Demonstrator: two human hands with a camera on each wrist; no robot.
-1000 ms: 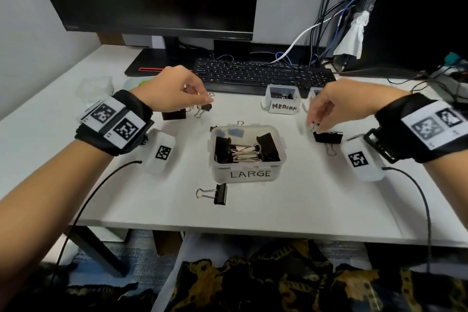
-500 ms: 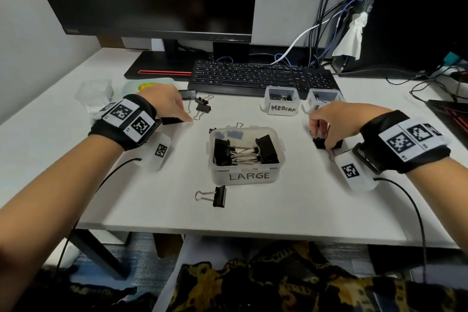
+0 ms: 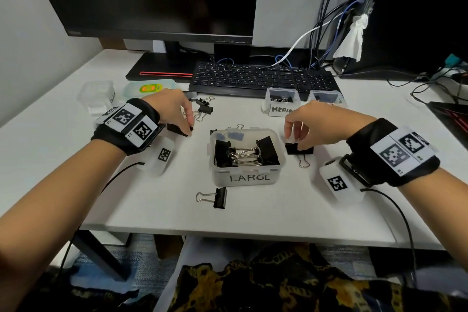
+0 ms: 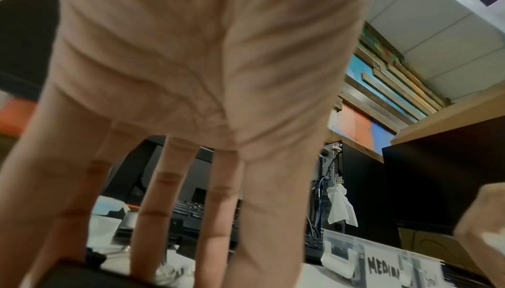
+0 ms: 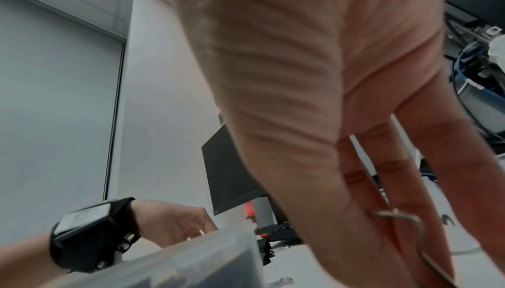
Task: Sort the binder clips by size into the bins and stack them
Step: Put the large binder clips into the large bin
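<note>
A clear bin marked LARGE [image 3: 253, 177] stands mid-table with several big black binder clips [image 3: 266, 151] inside. Left of it, my left hand [image 3: 189, 129] pinches a large black clip [image 3: 177, 130] between thumb and fingers at table level; in the left wrist view that clip [image 4: 82, 273] shows under the fingertips [image 4: 213, 249]. To the bin's right, my right hand [image 3: 293, 144] grips another large black clip [image 3: 300, 149], its wire handle [image 5: 407, 221] hanging by the fingers. One clip [image 3: 219, 197] lies loose before the bin.
A MEDIUM bin [image 3: 281, 109] and a second small bin [image 3: 326, 97] stand in front of the keyboard [image 3: 263, 78]. Small clips [image 3: 205, 107] lie beyond my left hand. An empty clear tub [image 3: 97, 95] sits far left. Cables [image 3: 430, 83] trail at the right.
Both hands came down from above the table and took hold of large clips. The right hand has since carried its clip left, closer to the LARGE bin; the left clip shifted slightly towards it.
</note>
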